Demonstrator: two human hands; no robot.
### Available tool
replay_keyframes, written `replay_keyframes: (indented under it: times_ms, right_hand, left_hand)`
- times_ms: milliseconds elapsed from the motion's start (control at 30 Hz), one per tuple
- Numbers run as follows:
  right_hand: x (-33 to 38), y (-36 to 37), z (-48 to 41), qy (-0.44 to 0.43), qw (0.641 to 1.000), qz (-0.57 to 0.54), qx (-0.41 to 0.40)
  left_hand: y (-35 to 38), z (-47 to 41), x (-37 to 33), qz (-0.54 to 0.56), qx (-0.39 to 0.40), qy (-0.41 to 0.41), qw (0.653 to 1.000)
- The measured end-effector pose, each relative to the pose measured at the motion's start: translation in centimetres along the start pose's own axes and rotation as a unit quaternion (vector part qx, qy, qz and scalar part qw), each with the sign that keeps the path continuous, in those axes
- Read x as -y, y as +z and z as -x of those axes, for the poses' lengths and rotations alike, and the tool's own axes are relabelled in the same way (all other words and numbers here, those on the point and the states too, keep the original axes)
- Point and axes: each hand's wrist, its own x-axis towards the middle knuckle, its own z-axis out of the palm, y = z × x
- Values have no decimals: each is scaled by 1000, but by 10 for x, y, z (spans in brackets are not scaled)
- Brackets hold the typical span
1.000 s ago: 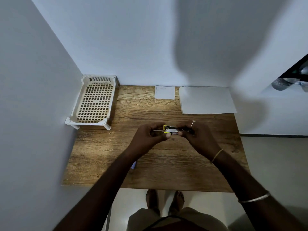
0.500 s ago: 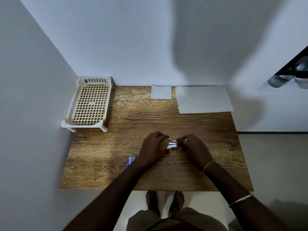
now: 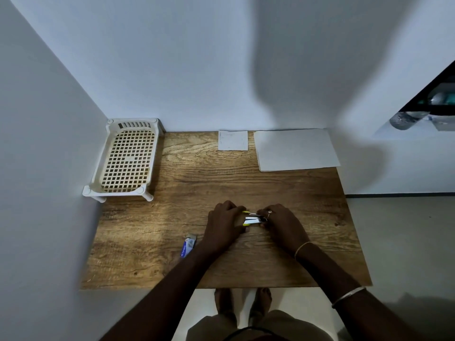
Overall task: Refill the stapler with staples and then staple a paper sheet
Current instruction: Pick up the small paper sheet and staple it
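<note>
From my remote seat the change is plain. A second back both hands are holding the stapler up off the wood; now they are down, with their heels resting on the worktop (image 3: pixel 172 267). With my left forearm lowered, the small blue and white staple box (image 3: pixel 189 246) shows on the worktop just left of that wrist, apart from it. I judge the refill is at its end: the tool is braced on the worktop, probably to seat the strip or press it shut. I cannot see whether any staples sit in the channel.

My left hand (image 3: pixel 225 223) has its fingers curled over the left end of the stapler (image 3: pixel 253 219). The stapler lies between the two hands, low against the wood and near the middle of the worktop. Two yellow tips show at its left end, one above the other, with a strip of bright metal between them, so it looks spread open. My right hand (image 3: pixel 280 222) pinches its right end with the fingertips, the ring finger on top.

The paper sheet (image 3: pixel 295 150) lies untouched at the far right corner, well apart from both hands, so the stapling is not yet begun.
</note>
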Motion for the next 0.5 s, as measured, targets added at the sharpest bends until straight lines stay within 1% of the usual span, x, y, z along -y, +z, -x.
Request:
replay_keyframes:
  times_ms: [200,400,500]
  right_hand:
    - [-2,4,-1,-8,1000,9,-1]
    - [-5,1,3,12,999,-29,13]
    - [-3,-5,-1,32,997,-63,9]
  left_hand:
    - [1,2,1,-3,-2,6,1000]
    - [-3,8,4,-15,32,29,999]
    - [-13,10,4,-6,14,39,999]
